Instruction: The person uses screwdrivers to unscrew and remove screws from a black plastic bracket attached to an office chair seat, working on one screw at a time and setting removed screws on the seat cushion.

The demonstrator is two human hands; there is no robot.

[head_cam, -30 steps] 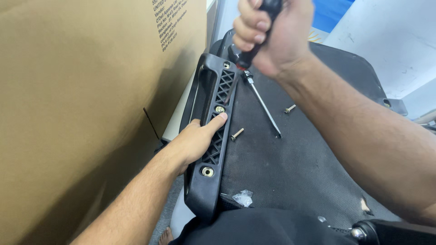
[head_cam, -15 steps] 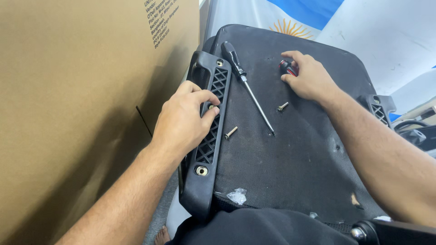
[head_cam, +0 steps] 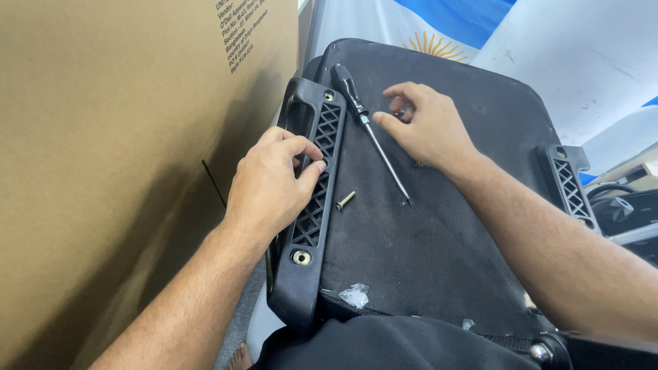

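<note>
The left hand (head_cam: pixel 274 181) grips the black bracket (head_cam: pixel 308 205) at the pad's (head_cam: pixel 425 253) left edge, fingers curled over its lattice, thumb by a hole; the right hand (head_cam: pixel 425 127) rests on the pad, fingers loosely bent, fingertips pinching something small that cannot be made out; a screwdriver (head_cam: pixel 370 130) lies between the hands; a loose screw (head_cam: pixel 345 201) lies just beside the bracket; a cardboard box (head_cam: pixel 103 171) stands at left.

Workshop or storeroom: cardboard box (head_cam: pixel 103 171), screwdriver (head_cam: pixel 370 130), loose screw (head_cam: pixel 345 201).
</note>
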